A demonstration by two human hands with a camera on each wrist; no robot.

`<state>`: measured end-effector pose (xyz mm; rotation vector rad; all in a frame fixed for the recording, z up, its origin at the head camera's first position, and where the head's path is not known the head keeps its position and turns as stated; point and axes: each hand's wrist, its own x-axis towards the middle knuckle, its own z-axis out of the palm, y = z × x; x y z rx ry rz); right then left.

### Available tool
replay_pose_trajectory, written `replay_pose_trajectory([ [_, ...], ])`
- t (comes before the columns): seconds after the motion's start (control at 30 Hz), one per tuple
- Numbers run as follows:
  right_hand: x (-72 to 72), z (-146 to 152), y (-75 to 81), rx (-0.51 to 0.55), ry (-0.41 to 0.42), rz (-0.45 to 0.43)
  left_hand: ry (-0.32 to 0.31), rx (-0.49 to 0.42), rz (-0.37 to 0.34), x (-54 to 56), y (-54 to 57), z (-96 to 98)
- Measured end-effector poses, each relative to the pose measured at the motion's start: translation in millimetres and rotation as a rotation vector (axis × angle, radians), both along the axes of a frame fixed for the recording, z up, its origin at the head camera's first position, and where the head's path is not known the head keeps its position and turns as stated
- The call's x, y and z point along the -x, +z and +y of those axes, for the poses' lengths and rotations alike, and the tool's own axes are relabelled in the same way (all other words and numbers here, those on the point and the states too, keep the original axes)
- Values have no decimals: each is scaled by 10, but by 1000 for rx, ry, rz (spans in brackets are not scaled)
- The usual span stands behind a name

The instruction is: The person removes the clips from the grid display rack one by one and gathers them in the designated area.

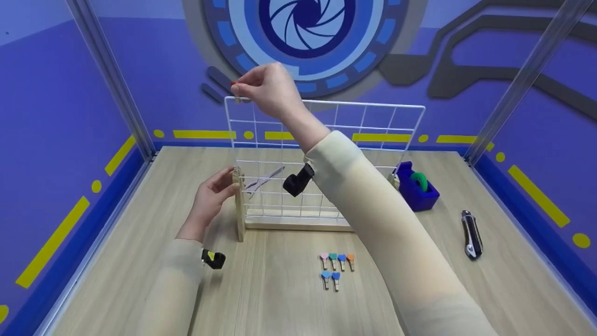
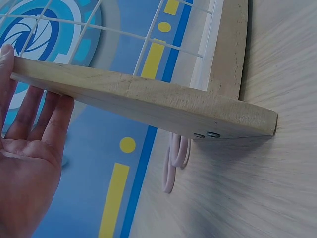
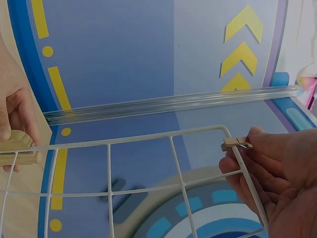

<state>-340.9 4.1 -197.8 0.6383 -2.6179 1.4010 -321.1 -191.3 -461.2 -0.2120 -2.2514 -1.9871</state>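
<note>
At the top left corner of a white wire grid (image 1: 364, 104), my right hand (image 1: 271, 88) pinches a small wooden clothespin (image 3: 233, 143) between thumb and fingers. A bit of red shows at its thumb end, and in the right wrist view its tip sits over the corner wire. Lower down, my left hand (image 1: 207, 200) holds the wooden side post (image 2: 148, 101) of the grid's stand, thumb on one side and fingers on the other. Several more clothespins with coloured hearts (image 1: 333, 257) lie in two rows in front of the stand.
Behind the grid lies a pair of scissors (image 1: 267, 179), its pale handle loops (image 2: 169, 179) visible past the post. A blue tape dispenser (image 1: 419, 200) with green tape stands by the stand's right end. Farther right is a black utility knife (image 1: 473, 235). Printed walls enclose the table.
</note>
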Motion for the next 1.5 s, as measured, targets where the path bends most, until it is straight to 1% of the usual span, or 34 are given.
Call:
replay_pose_trajectory([
  [0.2, -6, -1, -29, 13, -4, 53, 2, 10, -7, -2, 4, 5],
  [0.33, -5, 1, -48, 34, -6, 68, -2, 18, -10, 2, -7, 1],
  [0.57, -1, 1, -70, 75, -16, 75, -6, 15, 8, 3, -12, 6],
  [0.73, 7, 3, -81, 109, -11, 80, -6, 15, 6, -6, -5, 8],
  [1.0, 13, 35, -92, 204, 7, 89, 1, 18, -3, -12, 1, 5],
  [1.2, 9, 83, -93, 217, 55, 90, 9, 25, -4, -3, 1, 6],
  [1.37, -28, 193, -124, 310, 146, 64, 12, 32, -5, -7, 12, 12],
  [1.5, -100, 321, -189, 341, 204, 58, 8, 39, -10, -10, 21, 10],
])
